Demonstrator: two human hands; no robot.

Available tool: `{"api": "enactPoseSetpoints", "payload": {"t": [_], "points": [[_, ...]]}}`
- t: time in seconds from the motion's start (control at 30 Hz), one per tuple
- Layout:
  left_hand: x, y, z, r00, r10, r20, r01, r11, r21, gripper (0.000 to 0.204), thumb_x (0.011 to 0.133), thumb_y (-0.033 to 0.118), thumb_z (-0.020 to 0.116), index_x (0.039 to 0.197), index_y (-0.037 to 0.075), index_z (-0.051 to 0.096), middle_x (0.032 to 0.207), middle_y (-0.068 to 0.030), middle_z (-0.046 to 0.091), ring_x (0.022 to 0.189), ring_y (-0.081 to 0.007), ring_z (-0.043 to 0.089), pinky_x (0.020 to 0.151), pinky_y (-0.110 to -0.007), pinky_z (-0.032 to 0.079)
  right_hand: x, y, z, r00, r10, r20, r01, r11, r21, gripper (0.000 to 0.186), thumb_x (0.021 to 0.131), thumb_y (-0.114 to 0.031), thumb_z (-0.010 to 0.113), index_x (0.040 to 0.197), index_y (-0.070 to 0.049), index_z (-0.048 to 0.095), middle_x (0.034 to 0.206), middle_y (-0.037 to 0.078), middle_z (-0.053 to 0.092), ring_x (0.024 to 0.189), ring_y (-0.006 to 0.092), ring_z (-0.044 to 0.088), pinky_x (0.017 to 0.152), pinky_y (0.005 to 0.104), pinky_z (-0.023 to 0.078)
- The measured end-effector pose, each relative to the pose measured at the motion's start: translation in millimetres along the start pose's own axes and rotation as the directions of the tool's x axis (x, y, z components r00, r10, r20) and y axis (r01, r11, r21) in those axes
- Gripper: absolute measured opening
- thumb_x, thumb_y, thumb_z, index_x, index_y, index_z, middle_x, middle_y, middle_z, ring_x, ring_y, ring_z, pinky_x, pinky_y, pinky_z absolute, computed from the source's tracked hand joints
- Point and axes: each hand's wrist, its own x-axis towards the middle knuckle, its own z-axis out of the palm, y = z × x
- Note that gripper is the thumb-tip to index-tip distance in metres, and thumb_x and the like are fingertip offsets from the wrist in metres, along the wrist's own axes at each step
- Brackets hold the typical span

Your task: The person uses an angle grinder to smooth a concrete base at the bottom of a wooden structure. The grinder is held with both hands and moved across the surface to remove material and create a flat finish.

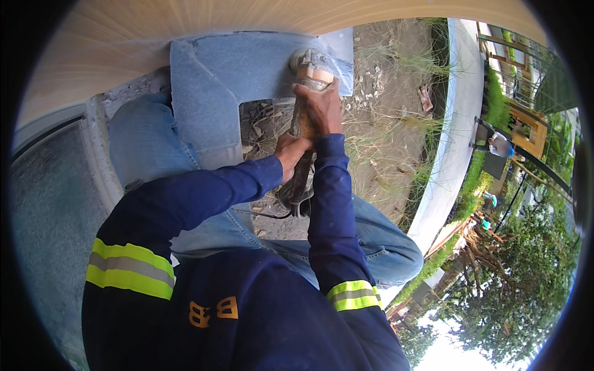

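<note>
An orange, dust-covered angle grinder (pixel 302 122) is held in both of my hands. My right hand (pixel 323 106) wraps round its body close to the head, and my left hand (pixel 292 154) grips it farther back. At the far end, the grinder's disc (pixel 299 59) meets the grey stone slab (pixel 204 80) near its far right part; dust blurs the contact. The slab has a square-cornered cutout on its near side. From the tool's rear a dark cord (pixel 266 214) trails down by my legs.
A tan wall panel (pixel 247 18) curves over the slab's far edge. To the right lie dry soil and grass (pixel 390 123), then a pale concrete curb (pixel 455 123). Far right, another person (pixel 500 146) appears near plants. A dark glass-like panel (pixel 59 216) stands at left.
</note>
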Motion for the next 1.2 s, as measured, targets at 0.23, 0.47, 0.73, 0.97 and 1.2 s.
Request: {"api": "enactPoseSetpoints", "payload": {"t": [0.23,0.47,0.73,0.97,1.2], "points": [[-38,-39,-35,0.998,0.028,-0.063,-0.025,0.998,0.05,0.038,0.084,0.023,0.076,0.115,0.002,0.068,0.098,-0.0048,0.071,0.088,-0.0156,0.069,0.076,-0.033,0.055,-51,-2,28,0.998,-0.01,0.063,0.015,0.996,-0.083,0.098,0.074,-0.031,0.083,0.151,0.002,0.032,0.112,0.031,0.07,0.102,0.0455,0.071,0.092,0.0477,0.054],[-7,-38,-11,0.995,-0.029,0.093,0.028,1.0,0.008,0.035,0.084,0.026,0.076,0.108,0.0,0.071,0.1,-0.0066,0.072,0.089,-0.0159,0.068,0.08,-0.034,0.054,-34,14,-4,0.991,0.069,-0.117,-0.078,0.994,-0.079,0.08,0.075,-0.03,0.085,0.131,0.005,0.04,0.108,0.026,0.068,0.094,0.0337,0.071,0.083,0.0424,0.057],[-19,-30,-12,1.0,0.003,0.02,-0.004,0.997,0.078,0.034,0.082,0.024,0.078,0.106,0.0,0.072,0.098,-0.0068,0.072,0.089,-0.0165,0.068,0.079,-0.034,0.053,-37,8,6,0.998,-0.029,-0.058,0.022,0.993,-0.112,0.078,0.077,-0.027,0.077,0.137,0.006,0.04,0.106,0.03,0.071,0.098,0.0454,0.071,0.088,0.0472,0.055],[2,-23,-11,0.995,-0.073,0.064,0.072,0.997,0.021,0.042,0.081,0.028,0.081,0.111,0.002,0.071,0.103,-0.0075,0.073,0.096,-0.0177,0.067,0.085,-0.035,0.052,-20,2,-1,0.995,0.05,-0.086,-0.059,0.993,-0.105,0.075,0.075,-0.028,0.086,0.126,0.007,0.044,0.105,0.024,0.07,0.089,0.0311,0.071,0.08,0.0398,0.057],[-16,-21,-12,0.998,0.053,-0.043,-0.054,0.998,-0.019,0.043,0.081,0.022,0.078,0.116,0.0,0.068,0.109,-0.0074,0.072,0.099,-0.0183,0.068,0.089,-0.036,0.054,-23,8,16,1.0,-0.013,0.026,0.016,0.994,-0.11,0.099,0.075,-0.033,0.081,0.152,0.004,0.031,0.116,0.032,0.07,0.105,0.0462,0.071,0.091,0.0471,0.055]]}}
